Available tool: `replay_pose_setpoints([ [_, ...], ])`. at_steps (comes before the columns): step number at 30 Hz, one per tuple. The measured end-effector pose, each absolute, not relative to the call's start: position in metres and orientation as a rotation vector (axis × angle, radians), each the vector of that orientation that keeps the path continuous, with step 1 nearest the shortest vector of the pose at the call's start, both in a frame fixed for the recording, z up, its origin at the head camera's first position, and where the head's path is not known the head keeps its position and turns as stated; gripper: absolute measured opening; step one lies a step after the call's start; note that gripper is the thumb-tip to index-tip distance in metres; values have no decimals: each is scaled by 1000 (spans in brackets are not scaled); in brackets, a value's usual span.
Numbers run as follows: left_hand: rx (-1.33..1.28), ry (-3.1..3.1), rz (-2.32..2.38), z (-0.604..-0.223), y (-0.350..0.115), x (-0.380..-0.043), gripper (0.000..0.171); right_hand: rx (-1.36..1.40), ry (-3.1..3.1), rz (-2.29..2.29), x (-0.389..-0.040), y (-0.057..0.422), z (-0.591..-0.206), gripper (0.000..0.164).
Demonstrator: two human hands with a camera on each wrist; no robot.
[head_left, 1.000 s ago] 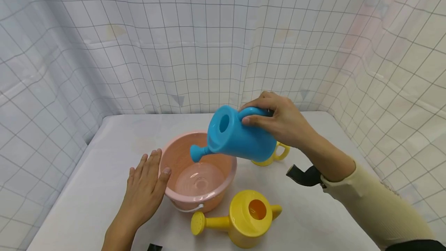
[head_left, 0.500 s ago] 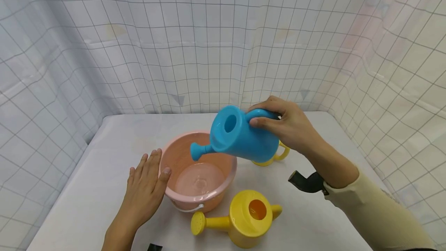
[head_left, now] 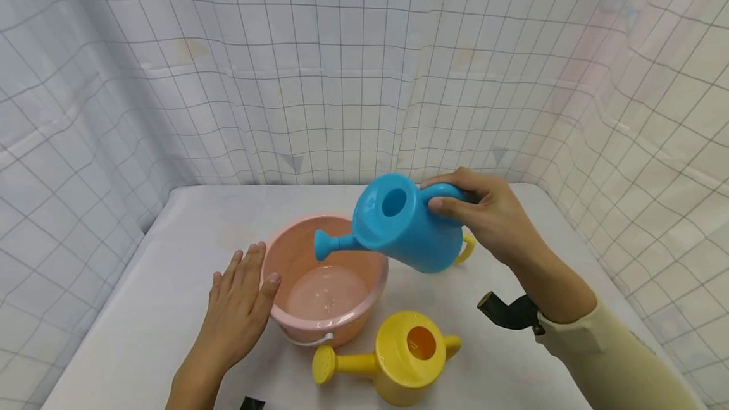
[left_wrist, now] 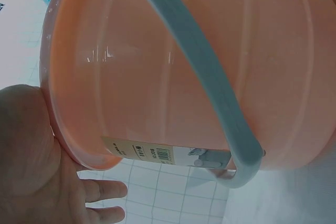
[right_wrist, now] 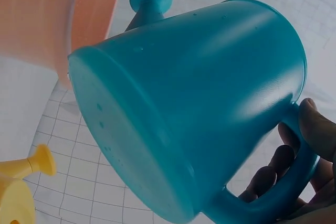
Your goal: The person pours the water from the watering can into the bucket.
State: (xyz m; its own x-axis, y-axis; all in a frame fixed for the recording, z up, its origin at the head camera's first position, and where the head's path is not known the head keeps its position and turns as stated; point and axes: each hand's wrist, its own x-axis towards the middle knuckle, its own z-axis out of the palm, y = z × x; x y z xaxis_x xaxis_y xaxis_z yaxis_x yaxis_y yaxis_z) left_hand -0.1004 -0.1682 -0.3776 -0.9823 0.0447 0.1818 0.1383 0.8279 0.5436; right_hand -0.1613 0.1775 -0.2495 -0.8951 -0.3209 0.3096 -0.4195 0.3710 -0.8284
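Observation:
My right hand (head_left: 492, 211) grips the handle of a blue watering can (head_left: 424, 233), thumb along the top. The can hangs tilted toward the left, its spout head over the opening of a pink bucket (head_left: 373, 293). Water droplets cling to the can's underside in the right wrist view. At the bucket's left rim my left hand (head_left: 239, 309) lies with straight fingers, the palm against the rim in the left wrist view. Shallow clear liquid shows on the bucket floor. A yellow watering can (head_left: 393, 372) stands upright in front of the bucket, spout pointing left.
Behind the blue can, a yellow handle (head_left: 467, 248) peeks out, the rest of that item hidden. A white cover lies over the table (head_left: 142, 309). Grid-patterned curtains (head_left: 364, 68) close off the back and both sides. The bucket's grey carrying handle (left_wrist: 210, 87) hangs down its side.
My right hand has drawn the blue watering can to the right and slightly lowered its base, so it tilts less. My left hand and the bucket hold their place.

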Motion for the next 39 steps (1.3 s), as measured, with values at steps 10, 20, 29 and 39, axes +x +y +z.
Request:
replay_pose_setpoints([
  [10,-145,-2846,-866,-377,-168,-100,63,660,-2451,1652,-160,189,-259,30],
  [20,-152,-2847,-869,-376,-168,-99,62,537,-2457,1645,-154,195,-267,31],
  [29,-148,-2849,-869,-376,-168,-100,62,477,-2419,1691,-152,201,-271,33],
  [39,-143,-2846,-858,-377,-168,-100,62,498,-2374,1724,-150,205,-273,29],
])
